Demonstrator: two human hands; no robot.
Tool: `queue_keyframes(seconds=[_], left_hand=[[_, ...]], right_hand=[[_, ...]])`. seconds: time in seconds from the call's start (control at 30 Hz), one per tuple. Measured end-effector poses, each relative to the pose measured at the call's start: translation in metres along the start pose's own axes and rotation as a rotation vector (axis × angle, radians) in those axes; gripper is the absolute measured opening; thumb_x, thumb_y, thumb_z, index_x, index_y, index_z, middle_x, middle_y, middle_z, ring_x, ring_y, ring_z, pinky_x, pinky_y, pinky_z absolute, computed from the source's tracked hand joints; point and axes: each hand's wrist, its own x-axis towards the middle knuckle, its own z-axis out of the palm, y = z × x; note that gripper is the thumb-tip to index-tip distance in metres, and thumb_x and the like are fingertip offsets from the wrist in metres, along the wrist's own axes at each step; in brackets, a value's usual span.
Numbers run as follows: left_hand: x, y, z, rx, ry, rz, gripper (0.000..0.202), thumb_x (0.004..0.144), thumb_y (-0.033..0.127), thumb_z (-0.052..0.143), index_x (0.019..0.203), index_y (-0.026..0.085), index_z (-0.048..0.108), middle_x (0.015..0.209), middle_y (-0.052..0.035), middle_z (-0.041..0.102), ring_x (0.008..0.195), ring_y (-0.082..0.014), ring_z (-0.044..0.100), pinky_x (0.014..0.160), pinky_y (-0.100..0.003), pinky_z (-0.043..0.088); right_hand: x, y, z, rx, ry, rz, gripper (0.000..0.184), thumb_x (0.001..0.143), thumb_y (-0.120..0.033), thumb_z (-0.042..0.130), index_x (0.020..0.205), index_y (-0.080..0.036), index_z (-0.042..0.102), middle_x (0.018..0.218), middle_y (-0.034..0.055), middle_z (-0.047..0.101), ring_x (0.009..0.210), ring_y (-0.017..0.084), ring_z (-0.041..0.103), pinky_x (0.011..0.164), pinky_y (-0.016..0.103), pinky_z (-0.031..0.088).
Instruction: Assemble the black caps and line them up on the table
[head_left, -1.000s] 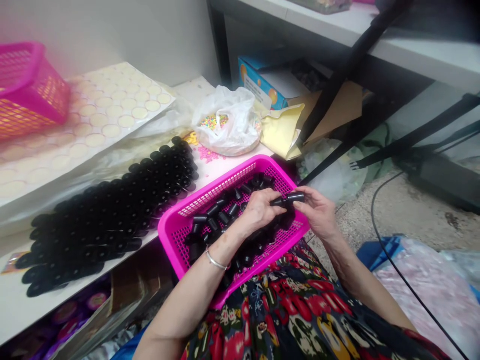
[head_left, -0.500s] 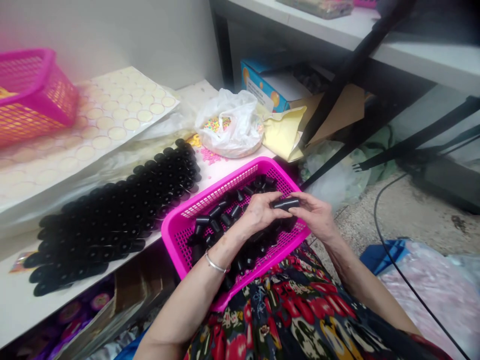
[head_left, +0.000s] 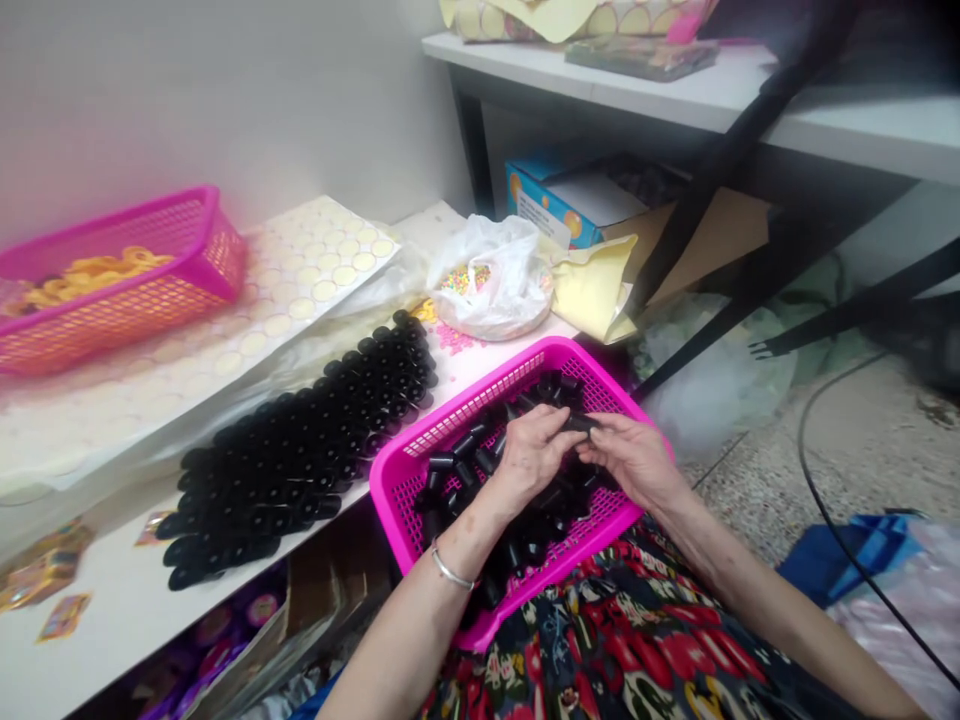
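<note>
A small black plastic tube (head_left: 580,424) is pinched at both ends, level across the gap between my hands. My left hand (head_left: 534,450), with a silver bangle on its wrist, closes thumb and fingers on one end. The other end sits in the fingertips of my right hand (head_left: 630,455). Both hands are over a pink mesh basket (head_left: 397,510), which holds many loose black cylindrical pieces (head_left: 466,470) and rests against my lap. To the left, rows of black tubes (head_left: 300,450) lie stacked on the white table.
Another pink basket (head_left: 217,250) with yellow pieces stands on sheets of round labels (head_left: 330,250). Behind are a white plastic bag (head_left: 495,300) of coloured bits, a yellow packet (head_left: 592,285) and a blue box (head_left: 551,205). Dark table legs (head_left: 720,170) slant down on the right.
The view has swung left and up, so more of the far basket and some small orange packets show. Both hands stay on the black tube, which has turned slightly.
</note>
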Motion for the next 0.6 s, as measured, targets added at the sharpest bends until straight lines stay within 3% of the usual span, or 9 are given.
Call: queue_keyframes(seconds=[0.1,0.27,0.37,0.47,0.53,0.6], left_hand=[[-0.001,-0.002,-0.004,0.019,0.019,0.029,0.020,0.073,0.032,0.072,0.087,0.018,0.072,0.068,-0.0005,0.058,0.062,-0.0114,0.052,0.060,-0.025,0.042],[-0.002,-0.001,-0.001,-0.123,0.121,-0.117,0.034,0.062,0.037,0.078,0.088,0.016,0.070,0.070,0.0009,0.058,0.057,-0.0094,0.048,0.054,-0.023,0.040],[0.003,0.005,-0.012,-0.065,0.123,-0.123,0.031,0.064,0.037,0.077,0.086,0.016,0.070,0.072,-0.0001,0.060,0.060,-0.0108,0.051,0.056,-0.024,0.041],[0.015,0.012,-0.043,0.162,0.210,-0.063,0.024,0.067,0.032,0.073,0.086,0.017,0.070,0.073,-0.0005,0.064,0.067,-0.0140,0.055,0.063,-0.026,0.043],[0.025,0.017,-0.071,0.475,0.322,-0.064,0.020,0.068,0.029,0.070,0.085,0.018,0.069,0.075,-0.0012,0.064,0.071,-0.0166,0.055,0.068,-0.029,0.043],[0.033,0.018,-0.097,0.831,0.338,-0.090,0.019,0.069,0.028,0.065,0.086,0.019,0.069,0.081,-0.0037,0.066,0.080,-0.0213,0.054,0.071,-0.032,0.041]], right_hand=[[0.001,-0.001,0.003,-0.007,-0.038,-0.008,0.025,0.065,-0.021,0.079,0.089,-0.018,0.072,0.078,0.0033,0.073,0.061,0.012,0.067,0.059,0.022,0.058],[0.004,0.005,0.007,0.012,-0.114,0.037,0.028,0.066,-0.024,0.078,0.093,-0.020,0.072,0.078,0.0019,0.072,0.064,0.012,0.066,0.058,0.023,0.056],[0.009,0.004,0.009,-0.192,-0.133,0.024,0.032,0.073,-0.034,0.072,0.100,-0.017,0.069,0.075,0.0032,0.070,0.064,0.014,0.065,0.058,0.028,0.054],[0.021,-0.007,0.008,-0.642,-0.040,-0.212,0.032,0.079,-0.037,0.064,0.103,-0.015,0.065,0.077,0.0040,0.067,0.065,0.016,0.061,0.059,0.030,0.051],[0.032,-0.016,0.004,-0.932,0.007,-0.461,0.025,0.081,-0.031,0.061,0.100,-0.016,0.065,0.086,0.0054,0.065,0.074,0.017,0.061,0.068,0.032,0.050],[0.043,-0.025,0.000,-1.158,0.007,-0.668,0.019,0.084,-0.024,0.055,0.098,-0.016,0.063,0.097,0.0076,0.063,0.086,0.019,0.061,0.078,0.034,0.048]])
